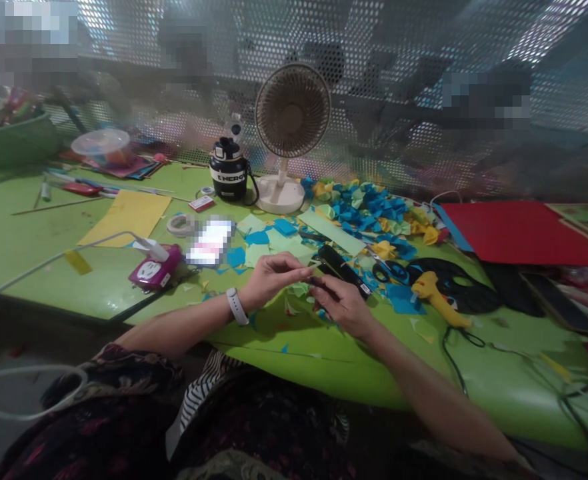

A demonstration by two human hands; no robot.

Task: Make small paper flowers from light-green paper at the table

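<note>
A small, thin, pale piece [316, 264] is being pinched in the fingers [304, 273] of the left hand [277, 275] and right hand [343, 303], hovering above the lime-green counter [319, 363], its full shape being hidden.

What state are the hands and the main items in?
Left hand: fingertips together, grip contents unclear
Right hand: fingers bent, grip unclear
Phone: screen lit
Fan: upright, spinning unclear
Bottle: upright, lid on
Glue gun: lying down
Purple socket block: white plug inserted
Paper pieces: crumpled, heaped
</note>
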